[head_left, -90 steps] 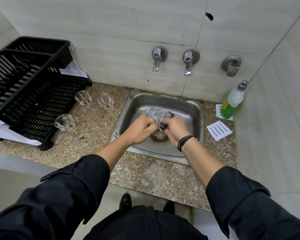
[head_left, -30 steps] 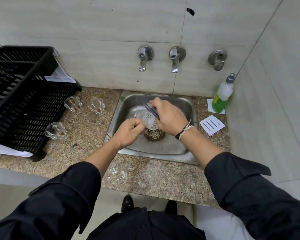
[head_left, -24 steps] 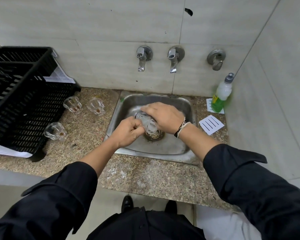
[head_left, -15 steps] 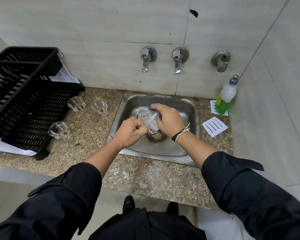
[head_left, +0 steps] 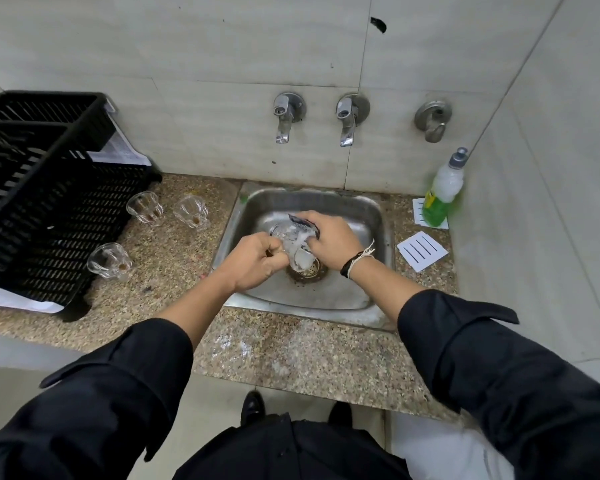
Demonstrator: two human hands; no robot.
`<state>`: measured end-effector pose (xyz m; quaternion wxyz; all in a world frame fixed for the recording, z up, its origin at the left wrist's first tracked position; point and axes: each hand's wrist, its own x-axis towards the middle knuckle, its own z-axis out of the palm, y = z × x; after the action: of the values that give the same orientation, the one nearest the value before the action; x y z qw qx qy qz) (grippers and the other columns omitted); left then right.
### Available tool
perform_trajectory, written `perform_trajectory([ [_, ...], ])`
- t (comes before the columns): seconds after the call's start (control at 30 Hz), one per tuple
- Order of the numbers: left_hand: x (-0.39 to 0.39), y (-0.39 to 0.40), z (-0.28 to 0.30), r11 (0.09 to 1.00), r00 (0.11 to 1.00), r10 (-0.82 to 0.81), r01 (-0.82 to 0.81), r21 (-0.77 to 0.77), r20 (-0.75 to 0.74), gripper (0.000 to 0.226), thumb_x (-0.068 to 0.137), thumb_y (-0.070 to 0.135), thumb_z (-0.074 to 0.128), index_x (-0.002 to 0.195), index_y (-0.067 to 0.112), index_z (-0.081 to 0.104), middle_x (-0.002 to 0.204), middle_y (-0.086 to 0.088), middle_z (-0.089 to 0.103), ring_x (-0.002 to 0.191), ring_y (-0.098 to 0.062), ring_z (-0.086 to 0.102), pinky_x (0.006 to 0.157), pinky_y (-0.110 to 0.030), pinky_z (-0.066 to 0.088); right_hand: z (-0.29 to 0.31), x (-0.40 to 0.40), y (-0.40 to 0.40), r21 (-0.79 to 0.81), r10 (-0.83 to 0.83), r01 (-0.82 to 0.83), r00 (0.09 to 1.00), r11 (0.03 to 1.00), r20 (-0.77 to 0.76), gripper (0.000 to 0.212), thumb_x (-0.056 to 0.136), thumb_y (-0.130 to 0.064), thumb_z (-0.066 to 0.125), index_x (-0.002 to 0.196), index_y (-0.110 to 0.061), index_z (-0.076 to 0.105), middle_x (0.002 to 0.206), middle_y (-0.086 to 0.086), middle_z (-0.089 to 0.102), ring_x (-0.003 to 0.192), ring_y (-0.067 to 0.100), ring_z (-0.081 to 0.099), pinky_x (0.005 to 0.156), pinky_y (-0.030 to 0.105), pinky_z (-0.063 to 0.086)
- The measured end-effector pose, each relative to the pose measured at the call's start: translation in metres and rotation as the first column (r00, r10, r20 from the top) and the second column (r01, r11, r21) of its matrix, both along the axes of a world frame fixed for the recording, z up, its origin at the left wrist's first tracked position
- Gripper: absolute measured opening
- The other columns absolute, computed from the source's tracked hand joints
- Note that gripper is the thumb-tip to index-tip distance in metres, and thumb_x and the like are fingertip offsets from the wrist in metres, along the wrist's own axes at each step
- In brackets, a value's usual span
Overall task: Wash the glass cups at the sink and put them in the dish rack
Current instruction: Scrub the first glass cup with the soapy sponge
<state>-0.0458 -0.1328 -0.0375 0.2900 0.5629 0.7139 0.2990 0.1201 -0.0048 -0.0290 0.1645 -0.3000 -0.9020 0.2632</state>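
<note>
- Over the drain of the sink [head_left: 355, 216], a little above its middle, the left hand [head_left: 257, 259] and the right hand [head_left: 331, 242] hold one glass cup [head_left: 297, 249] between them.
- The cup is covered with white foam, so I judge it slippery; it is glass, stiff and light, but it can break if it falls on the metal.
- A safe place to take it seems the side wall near the base, with the fingers wrapped around, not the thin rim.
- The left hand is curled around the cup from 9 o'clock, the knuckles up, the wrist almost straight.
- The right hand comes from 3 o'clock, its fingers bent over the cup and pressing a dark scrub pad [head_left: 302, 223] on it; I cannot tell how much of the pad is inside.
- At 9 o'clock from the sink, three more cups [head_left: 110, 263] stand on the surface [head_left: 291, 351], just beside the black dish rack [head_left: 45, 202], which holds no cup that I can see.
</note>
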Motion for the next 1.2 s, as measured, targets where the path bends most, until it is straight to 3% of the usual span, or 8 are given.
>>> perform_trajectory([
  [0.17, -0.001, 0.0, -0.001, 1.0, 0.999, -0.022, 0.022, -0.003, 0.026, 0.033, 0.085, 0.022, 0.066, 0.061, 0.01, 0.047, 0.065, 0.005, 0.047, 0.065, -0.013, 0.05, 0.078, -0.053, 0.055, 0.007, -0.007, -0.015, 0.191, 0.242, -0.226, 0.968, 0.955, -0.064, 0.042, 0.083, -0.017, 0.052, 0.122, -0.016, 0.068, 0.123, 0.003, 0.07, 0.119, 0.023, 0.06, 0.101, 0.033, 0.046],
  [0.33, 0.004, 0.0, 0.003, 0.995, 0.992, -0.093, 0.094, -0.014, 0.086, 0.047, 0.092, 0.054, 0.062, 0.07, 0.016, 0.047, 0.072, 0.007, 0.052, 0.074, -0.03, 0.062, 0.081, -0.046, 0.058, -0.013, 0.001, 0.003, -0.173, -0.111, 0.105, 0.993, 0.979, -0.028, 0.047, 0.084, -0.006, 0.06, 0.129, -0.02, 0.066, 0.123, 0.003, 0.071, 0.114, 0.024, 0.064, 0.098, 0.033, 0.05],
  [0.5, 0.008, -0.001, 0.001, 0.994, 0.995, -0.089, 0.091, 0.066, -0.034, 0.048, 0.094, 0.04, 0.073, 0.065, 0.016, 0.045, 0.07, -0.004, 0.05, 0.065, -0.007, 0.046, 0.061, -0.024, 0.04, -0.015, -0.001, -0.016, 0.245, 0.209, -0.17, 0.967, 0.955, -0.146, 0.043, 0.085, -0.02, 0.055, 0.127, -0.014, 0.066, 0.125, 0.003, 0.069, 0.12, 0.021, 0.056, 0.108, 0.03, 0.039],
  [0.67, 0.012, -0.003, -0.002, 0.995, 0.996, -0.055, 0.061, 0.073, -0.075, 0.045, 0.092, 0.035, 0.075, 0.065, 0.022, 0.042, 0.073, 0.003, 0.041, 0.071, -0.004, 0.044, 0.063, -0.016, 0.033, -0.03, 0.007, -0.004, -0.178, -0.11, 0.101, 0.993, 0.979, -0.046, 0.047, 0.087, -0.014, 0.062, 0.132, -0.023, 0.064, 0.126, 0.0, 0.07, 0.119, 0.021, 0.063, 0.101, 0.033, 0.049],
  [0.83, 0.01, -0.002, 0.002, 0.994, 0.995, -0.09, 0.093, 0.066, -0.036, 0.046, 0.091, 0.036, 0.076, 0.064, 0.021, 0.041, 0.072, 0.002, 0.043, 0.065, -0.007, 0.043, 0.06, -0.02, 0.035, -0.025, 0.006, -0.017, 0.113, 0.108, -0.084, 0.968, 0.99, -0.227, 0.054, 0.079, -0.007, 0.047, 0.128, -0.016, 0.066, 0.128, 0.002, 0.068, 0.122, 0.017, 0.058, 0.111, 0.031, 0.041],
  [0.97, 0.014, 0.0, 0.002, 0.995, 0.994, -0.083, 0.087, 0.048, -0.078, 0.047, 0.09, 0.039, 0.077, 0.064, 0.024, 0.04, 0.075, 0.001, 0.042, 0.069, -0.004, 0.043, 0.062, -0.019, 0.033, -0.035, 0.008, -0.007, -0.455, -0.268, 0.189, 0.956, 0.87, -0.115, 0.045, 0.081, -0.006, 0.065, 0.123, -0.023, 0.069, 0.112, -0.001, 0.074, 0.102, 0.016, 0.068, 0.094, 0.036, 0.054],
  [1.13, 0.011, -0.002, 0.007, 0.989, 0.983, -0.121, 0.131, 0.063, -0.135, 0.05, 0.086, 0.062, 0.066, 0.065, 0.026, 0.039, 0.077, 0.004, 0.042, 0.066, -0.01, 0.042, 0.062, -0.026, 0.039, -0.008, 0.005, -0.029, 0.046, -0.003, 0.015, 0.97, 0.999, -0.245, 0.055, 0.077, -0.022, 0.046, 0.127, -0.017, 0.067, 0.127, 0.003, 0.069, 0.12, 0.019, 0.06, 0.108, 0.034, 0.043],
  [1.2, 0.012, -0.002, 0.009, 0.991, 0.986, -0.104, 0.114, 0.068, -0.134, 0.049, 0.086, 0.06, 0.067, 0.065, 0.026, 0.039, 0.078, 0.001, 0.043, 0.069, -0.011, 0.043, 0.063, -0.024, 0.039, -0.017, 0.005, -0.022, -0.08, -0.057, 0.041, 0.976, 0.996, -0.211, 0.051, 0.08, -0.015, 0.051, 0.128, -0.018, 0.068, 0.126, 0.002, 0.07, 0.12, 0.017, 0.061, 0.107, 0.03, 0.043],
])
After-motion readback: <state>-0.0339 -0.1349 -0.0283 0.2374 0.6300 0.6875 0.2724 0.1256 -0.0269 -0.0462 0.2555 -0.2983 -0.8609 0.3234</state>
